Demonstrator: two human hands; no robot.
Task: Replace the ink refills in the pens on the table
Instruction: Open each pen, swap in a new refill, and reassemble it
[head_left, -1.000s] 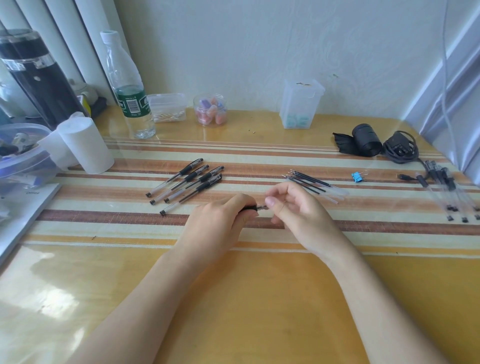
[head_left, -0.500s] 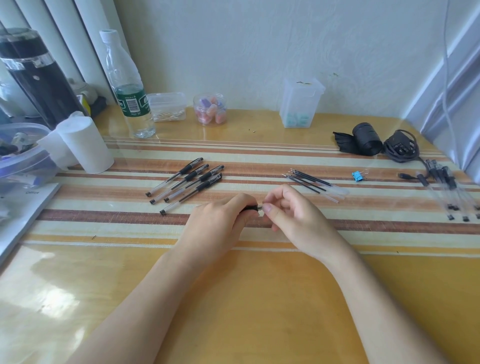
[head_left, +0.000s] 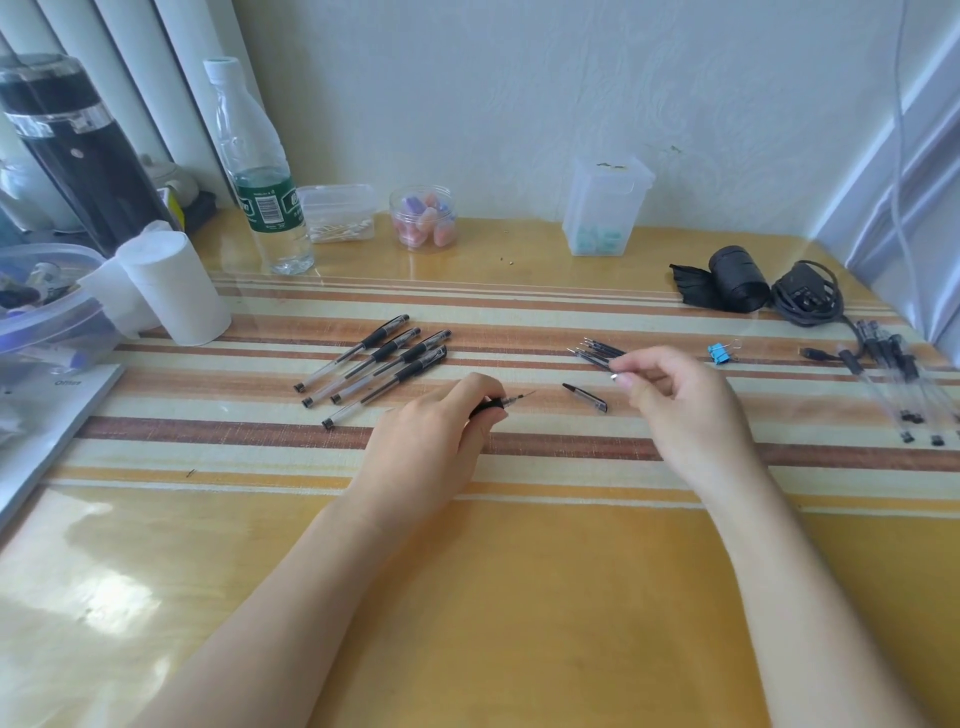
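My left hand (head_left: 436, 441) grips a black-grip pen (head_left: 493, 404) low over the striped mat, its bare refill point (head_left: 524, 396) sticking out to the right. My right hand (head_left: 680, 400) is off to the right and pinches a small silvery pen tip (head_left: 614, 376) between thumb and forefinger. A black pen cap (head_left: 584, 397) lies on the mat between my hands. Several capped pens (head_left: 374, 364) lie in a row to the left. A bunch of loose refills (head_left: 597, 349) lies just beyond my right fingers.
More clear pens (head_left: 893, 384) lie at the right edge beside a blue binder clip (head_left: 719, 353), a black cable (head_left: 805, 296) and a black roll (head_left: 737, 278). A water bottle (head_left: 260, 182), white paper roll (head_left: 174, 286) and small plastic tubs (head_left: 423, 218) line the back and left.
My right hand has come away from the pen's front end and moved right with the small tip piece. The refill point and the cap on the mat now show.
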